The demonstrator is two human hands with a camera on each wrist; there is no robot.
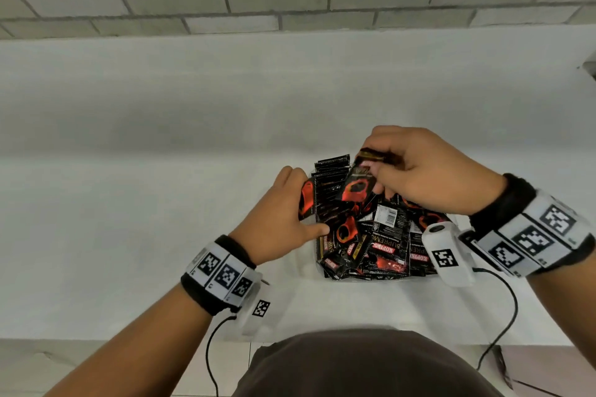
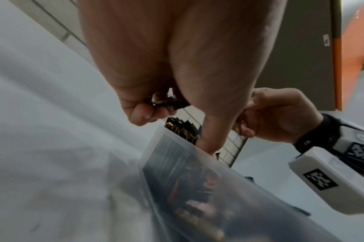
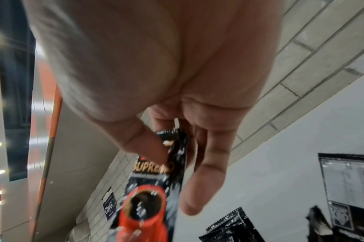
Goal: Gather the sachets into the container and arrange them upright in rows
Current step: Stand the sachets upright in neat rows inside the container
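Kopiko Supremo sachets (image 1: 383, 245), glossy black foil, fill a clear plastic container (image 2: 249, 188); right hand (image 1: 429, 171) pinches one sachet (image 3: 156, 188), left hand (image 1: 277, 219) grips another (image 1: 307, 200).

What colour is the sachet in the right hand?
Black with a red-orange cup picture; the sachet in the right hand shows best in the right wrist view.

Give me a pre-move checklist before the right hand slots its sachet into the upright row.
1. Right hand pinches the held sachet: ok.
2. Left hand holds the upright row standing: ok.
3. Open slot beside the row: cannot tell, hands cover it.
4. Loose sachets in the container upright: not ok, lying flat.
5. No sachets left on the table: ok in the head view.
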